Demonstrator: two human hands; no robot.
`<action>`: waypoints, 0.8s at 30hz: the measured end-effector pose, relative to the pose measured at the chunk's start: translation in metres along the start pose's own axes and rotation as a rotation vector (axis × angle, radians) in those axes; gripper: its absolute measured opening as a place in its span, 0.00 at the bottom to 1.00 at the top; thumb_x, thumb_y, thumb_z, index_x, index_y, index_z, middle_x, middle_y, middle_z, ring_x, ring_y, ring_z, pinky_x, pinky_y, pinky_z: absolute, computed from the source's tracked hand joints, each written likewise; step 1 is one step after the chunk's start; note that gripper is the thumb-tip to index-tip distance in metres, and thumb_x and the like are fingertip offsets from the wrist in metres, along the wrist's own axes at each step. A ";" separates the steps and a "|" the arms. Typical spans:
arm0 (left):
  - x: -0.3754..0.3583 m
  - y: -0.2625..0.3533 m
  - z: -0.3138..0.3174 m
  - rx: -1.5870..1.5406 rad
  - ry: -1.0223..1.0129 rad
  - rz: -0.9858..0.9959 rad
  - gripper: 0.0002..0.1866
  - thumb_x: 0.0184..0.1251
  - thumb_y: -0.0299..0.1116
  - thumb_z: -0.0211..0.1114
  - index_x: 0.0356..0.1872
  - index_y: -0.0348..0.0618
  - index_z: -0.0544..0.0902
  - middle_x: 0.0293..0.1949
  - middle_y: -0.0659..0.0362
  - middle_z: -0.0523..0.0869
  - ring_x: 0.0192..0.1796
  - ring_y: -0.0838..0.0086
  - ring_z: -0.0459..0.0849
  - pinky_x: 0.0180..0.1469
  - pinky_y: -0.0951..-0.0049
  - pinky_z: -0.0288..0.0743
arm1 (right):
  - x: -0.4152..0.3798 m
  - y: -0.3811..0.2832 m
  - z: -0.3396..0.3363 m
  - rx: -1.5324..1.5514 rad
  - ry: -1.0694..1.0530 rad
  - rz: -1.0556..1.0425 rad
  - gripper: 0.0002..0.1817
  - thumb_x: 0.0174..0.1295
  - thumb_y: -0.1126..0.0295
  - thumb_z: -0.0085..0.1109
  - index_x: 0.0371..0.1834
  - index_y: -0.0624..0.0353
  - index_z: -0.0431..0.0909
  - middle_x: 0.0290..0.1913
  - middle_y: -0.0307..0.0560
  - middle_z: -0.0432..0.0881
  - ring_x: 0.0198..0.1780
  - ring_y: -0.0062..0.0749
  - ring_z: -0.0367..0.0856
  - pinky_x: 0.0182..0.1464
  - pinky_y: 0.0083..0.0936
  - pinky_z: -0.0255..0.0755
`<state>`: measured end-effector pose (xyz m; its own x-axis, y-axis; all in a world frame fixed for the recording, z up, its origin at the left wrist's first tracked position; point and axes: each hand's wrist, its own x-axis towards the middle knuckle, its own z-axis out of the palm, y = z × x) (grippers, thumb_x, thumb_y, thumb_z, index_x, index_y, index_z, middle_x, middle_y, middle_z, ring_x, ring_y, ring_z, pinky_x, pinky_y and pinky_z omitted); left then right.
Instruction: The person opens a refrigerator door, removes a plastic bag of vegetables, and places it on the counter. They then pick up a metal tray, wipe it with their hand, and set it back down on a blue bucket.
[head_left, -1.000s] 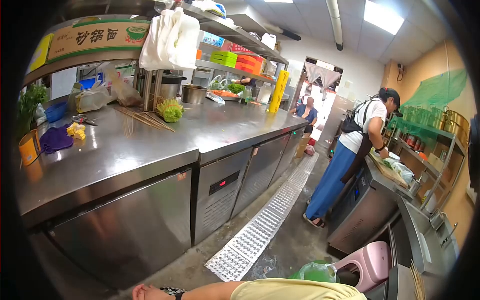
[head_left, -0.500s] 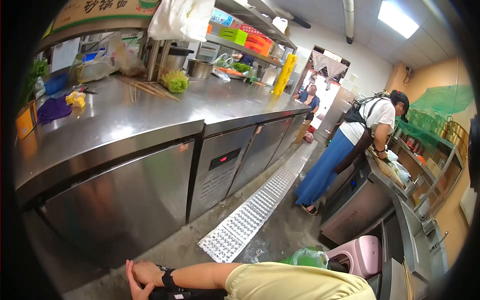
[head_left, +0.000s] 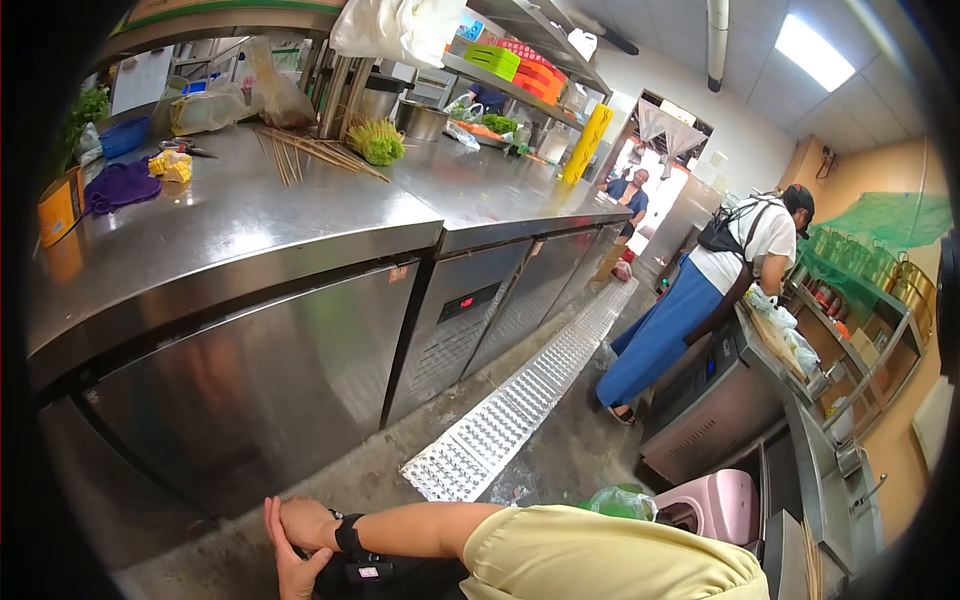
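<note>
My right arm in a pale yellow sleeve [head_left: 600, 560] crosses the bottom of the view toward the left, with a black band [head_left: 349, 535] on the wrist. My right hand [head_left: 305, 520] is curled closed and holds nothing that I can see. My left hand [head_left: 283, 565] lies against it from below with its fingers stretched out flat. Both hands hover low over the wet concrete floor [head_left: 560, 460], in front of the steel cabinet door [head_left: 250, 380]. A dark thing with a small label [head_left: 385, 577] sits under my forearm.
The long steel counter [head_left: 250, 230] carries skewers [head_left: 310, 150], a green bundle [head_left: 380, 142], a purple cloth [head_left: 122, 185] and an orange cup [head_left: 58, 208]. A metal drain grate [head_left: 520, 400] runs down the aisle. A person in a white top [head_left: 700, 300] works at the right counter, near a pink bin [head_left: 715, 505].
My arm has come further up into view and my two hands have met. The view has dipped and shifted, so the counter now sits higher and closer.
</note>
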<state>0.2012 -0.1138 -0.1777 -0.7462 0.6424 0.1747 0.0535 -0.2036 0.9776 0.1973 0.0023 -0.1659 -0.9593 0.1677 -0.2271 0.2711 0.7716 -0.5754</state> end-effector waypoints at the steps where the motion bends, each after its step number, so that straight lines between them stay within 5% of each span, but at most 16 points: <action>1: 0.000 -0.002 0.002 0.083 0.021 0.027 0.47 0.40 0.34 0.69 0.69 0.42 0.61 0.73 0.51 0.54 0.75 0.60 0.52 0.75 0.62 0.43 | 0.001 0.000 -0.005 -0.023 -0.036 -0.001 0.11 0.53 0.67 0.57 0.28 0.65 0.82 0.37 0.63 0.83 0.43 0.55 0.82 0.45 0.41 0.76; 6: 0.001 -0.020 0.016 0.487 0.144 0.163 0.40 0.41 0.27 0.65 0.65 0.44 0.67 0.73 0.50 0.55 0.75 0.56 0.53 0.74 0.61 0.44 | 0.002 0.008 -0.008 -0.046 -0.040 -0.082 0.12 0.52 0.67 0.57 0.35 0.65 0.80 0.38 0.60 0.83 0.43 0.54 0.82 0.44 0.38 0.76; 12: 0.004 -0.018 0.020 0.405 0.115 0.174 0.27 0.42 0.22 0.61 0.52 0.43 0.76 0.71 0.48 0.59 0.73 0.54 0.56 0.73 0.61 0.47 | 0.006 0.021 -0.009 -0.129 -0.174 -0.173 0.11 0.43 0.66 0.66 0.30 0.57 0.84 0.42 0.56 0.84 0.50 0.49 0.80 0.56 0.41 0.68; 18: 0.003 -0.002 0.025 0.332 0.038 0.152 0.24 0.41 0.23 0.64 0.47 0.44 0.78 0.71 0.46 0.60 0.72 0.54 0.58 0.72 0.60 0.48 | 0.011 0.040 0.038 -0.246 0.044 -0.077 0.16 0.54 0.65 0.56 0.46 0.54 0.79 0.49 0.49 0.81 0.52 0.41 0.79 0.49 0.35 0.73; 21: 0.003 -0.003 0.013 0.492 -0.128 0.272 0.36 0.55 0.49 0.72 0.64 0.49 0.70 0.72 0.50 0.58 0.70 0.54 0.60 0.69 0.56 0.57 | 0.010 0.044 0.037 -0.148 0.083 -0.049 0.15 0.55 0.64 0.56 0.45 0.52 0.80 0.46 0.48 0.82 0.49 0.41 0.80 0.49 0.35 0.73; 24: -0.002 -0.014 0.016 0.590 -0.095 0.365 0.42 0.55 0.53 0.71 0.70 0.55 0.64 0.74 0.52 0.53 0.71 0.52 0.57 0.69 0.54 0.55 | 0.008 0.043 0.032 -0.111 0.072 -0.043 0.15 0.55 0.64 0.56 0.45 0.52 0.80 0.46 0.49 0.82 0.50 0.41 0.80 0.50 0.35 0.73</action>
<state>0.2125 -0.0998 -0.1900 -0.5517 0.6768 0.4874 0.6615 -0.0008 0.7499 0.2036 0.0169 -0.2177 -0.9742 0.1734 -0.1447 0.2229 0.8417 -0.4917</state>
